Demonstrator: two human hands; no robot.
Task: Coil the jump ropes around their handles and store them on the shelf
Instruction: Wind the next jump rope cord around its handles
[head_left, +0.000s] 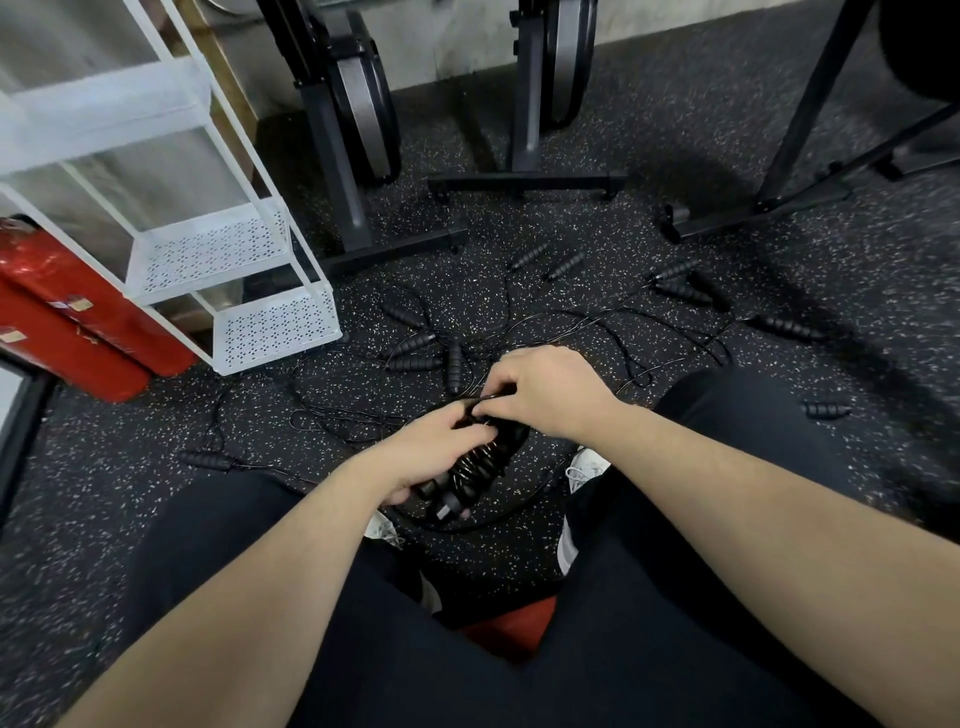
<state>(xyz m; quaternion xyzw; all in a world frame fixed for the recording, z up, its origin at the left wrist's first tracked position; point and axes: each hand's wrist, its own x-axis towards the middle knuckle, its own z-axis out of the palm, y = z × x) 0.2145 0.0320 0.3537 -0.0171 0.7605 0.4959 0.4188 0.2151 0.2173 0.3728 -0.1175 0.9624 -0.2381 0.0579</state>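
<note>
Rubber, foam, painted metal and wire, as I see them.

I see the floor (675, 130) as matt black rubber flecked with white, rough-grained. The handles (470, 467) in my hands look like ribbed matt foam or rubber, I cannot tell which, wound with thin glossy black cord (332, 415). The shelf (270, 327) is white painted metal, its trays perforated, satin in finish. The bike frames (524, 182) are smooth dark metal. The red cylinder (78, 322) is glossy. My trousers (675, 649) are dark matt cloth.
</note>
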